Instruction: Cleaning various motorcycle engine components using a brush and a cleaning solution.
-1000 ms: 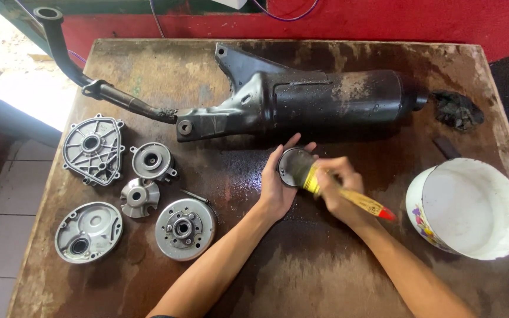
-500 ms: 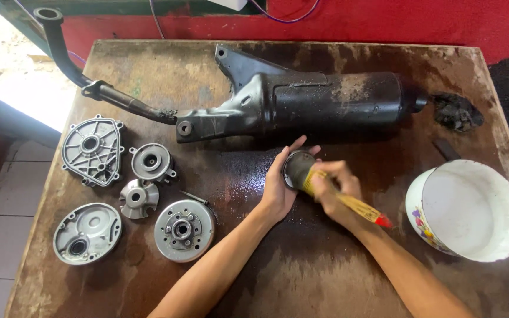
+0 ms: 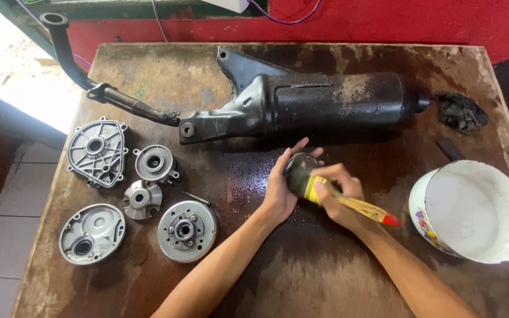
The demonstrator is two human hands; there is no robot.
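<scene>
Head view: a small round metal part (image 3: 299, 166), likely slick and rigid, is cupped by its rim in the left hand (image 3: 282, 187), just below the muffler (image 3: 301, 103), while the right hand (image 3: 338, 194) is clamped on a brush (image 3: 349, 203).

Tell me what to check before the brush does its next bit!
1. Left hand grips the small round part: ok.
2. Right hand holds the paintbrush: ok.
3. Bristles touch the part: ok.
4. White bowl close to the right hand: ok.
5. Liquid in the bowl: cannot tell.
6. Five grey metal parts lie apart from the hands: ok.
</scene>
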